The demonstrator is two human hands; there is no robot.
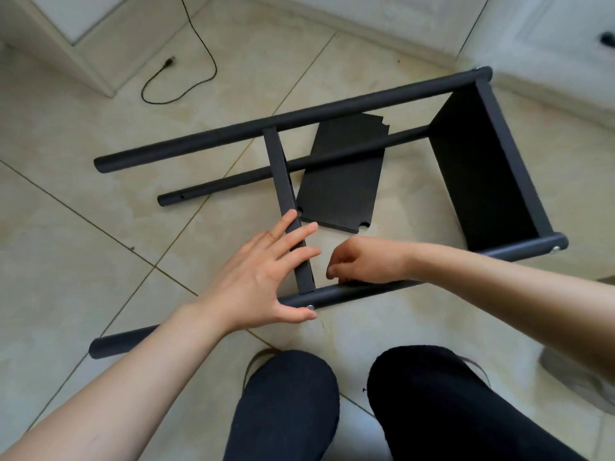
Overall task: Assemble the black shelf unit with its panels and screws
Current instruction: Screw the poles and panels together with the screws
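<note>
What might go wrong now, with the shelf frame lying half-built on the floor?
The left hand only rests flat on the crossbar, so the crossbar may shift while the right hand works at the near tube. The loose panel lies under the frame and could get scraped.

No legible text, label, brand, number or sign is showing anywhere in the head view: nothing readable on the black shelf unit (482, 168), on the loose panel (342, 181) lying on the tiled floor (83, 261), or on the white cabinets (549, 38) along the far edge
</note>
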